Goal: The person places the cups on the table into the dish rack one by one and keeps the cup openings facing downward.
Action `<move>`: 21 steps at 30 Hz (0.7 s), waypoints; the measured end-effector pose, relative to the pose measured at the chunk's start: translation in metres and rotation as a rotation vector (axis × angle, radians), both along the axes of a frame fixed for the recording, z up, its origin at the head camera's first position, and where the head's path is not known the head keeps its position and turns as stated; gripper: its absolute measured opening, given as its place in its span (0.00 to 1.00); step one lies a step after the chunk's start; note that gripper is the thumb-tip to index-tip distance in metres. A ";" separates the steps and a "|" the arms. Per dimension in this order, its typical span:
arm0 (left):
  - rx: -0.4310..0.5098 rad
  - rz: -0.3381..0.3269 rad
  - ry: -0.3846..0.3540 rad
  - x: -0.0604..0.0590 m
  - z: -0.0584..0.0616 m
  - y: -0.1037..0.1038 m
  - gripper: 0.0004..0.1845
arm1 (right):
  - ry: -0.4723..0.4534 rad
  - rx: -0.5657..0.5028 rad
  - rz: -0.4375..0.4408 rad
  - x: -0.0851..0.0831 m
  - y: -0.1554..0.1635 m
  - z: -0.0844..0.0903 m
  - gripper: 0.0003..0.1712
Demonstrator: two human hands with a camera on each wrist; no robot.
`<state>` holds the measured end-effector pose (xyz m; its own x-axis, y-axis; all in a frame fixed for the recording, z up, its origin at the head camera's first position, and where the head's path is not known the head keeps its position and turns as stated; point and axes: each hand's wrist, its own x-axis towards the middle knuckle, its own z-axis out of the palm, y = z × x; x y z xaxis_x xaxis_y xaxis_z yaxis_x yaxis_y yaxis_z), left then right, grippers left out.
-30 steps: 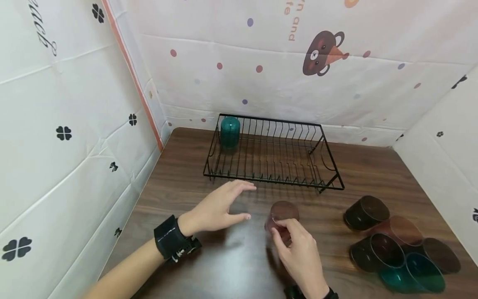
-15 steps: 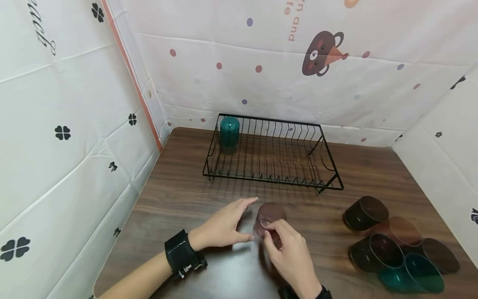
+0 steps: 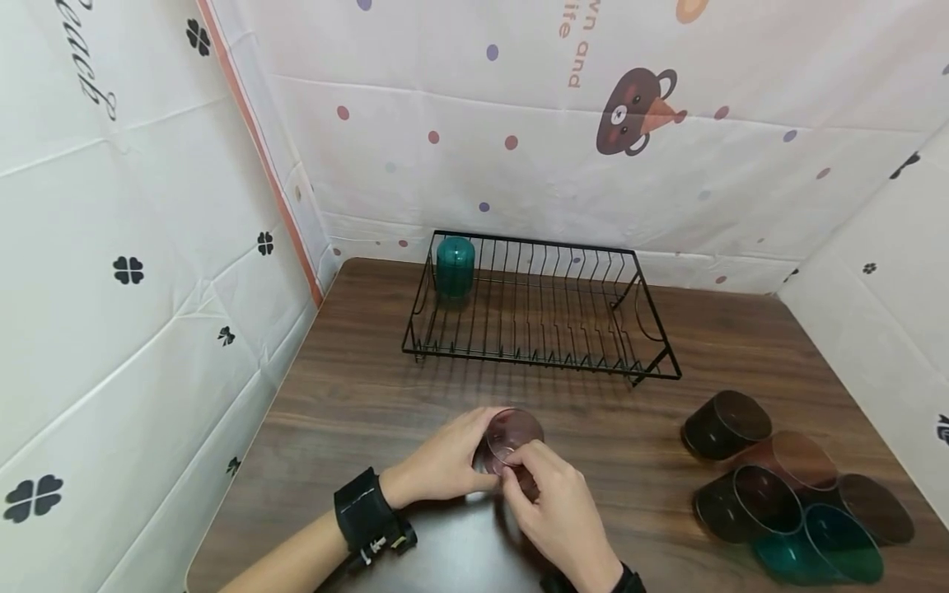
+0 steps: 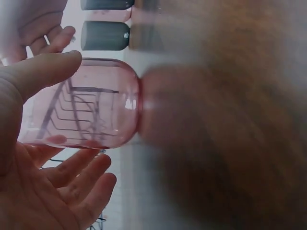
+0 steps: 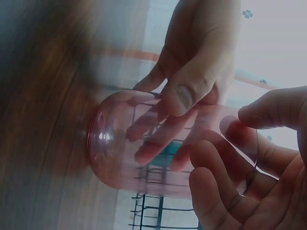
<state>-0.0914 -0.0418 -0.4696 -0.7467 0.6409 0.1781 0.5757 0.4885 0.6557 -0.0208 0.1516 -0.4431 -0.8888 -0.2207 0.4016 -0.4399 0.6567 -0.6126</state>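
Observation:
A clear pink drinking glass (image 3: pixel 516 423) stands upright, its base touching or just above the table. My left hand (image 3: pixel 437 463) curves around its left side; in the left wrist view the thumb (image 4: pixel 53 69) lies on the near wall and the fingers reach along the other side. My right hand (image 3: pixel 562 506) pinches the rim from the right, thumb outside and a fingertip inside, as the right wrist view shows. Through the pink wall the left fingers (image 5: pixel 160 141) are visible.
Behind the hands stands a black wire dish rack (image 3: pixel 541 357), with an upside-down teal glass (image 3: pixel 455 268) at its left end. Several glasses lie on their sides at right, among them a dark one (image 3: pixel 722 427) and a teal one (image 3: pixel 830 543). Patterned cloth walls surround the table (image 3: pixel 334 395).
The pink glass has moved left in my right hand's pinch. My left hand has come down and closed in from apart to holding the glass. The rack and other glasses stay put.

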 end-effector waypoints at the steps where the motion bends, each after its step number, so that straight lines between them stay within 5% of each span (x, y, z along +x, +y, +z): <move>1: 0.006 -0.006 0.000 -0.001 -0.002 -0.001 0.47 | -0.001 -0.002 0.008 0.000 -0.001 0.000 0.13; 8: 0.070 -0.060 -0.052 -0.002 -0.007 -0.005 0.46 | 0.020 -0.016 0.068 0.001 -0.003 0.000 0.14; 21: 0.065 -0.038 -0.137 -0.005 -0.007 -0.003 0.39 | 0.014 -0.037 0.100 0.000 -0.002 0.000 0.10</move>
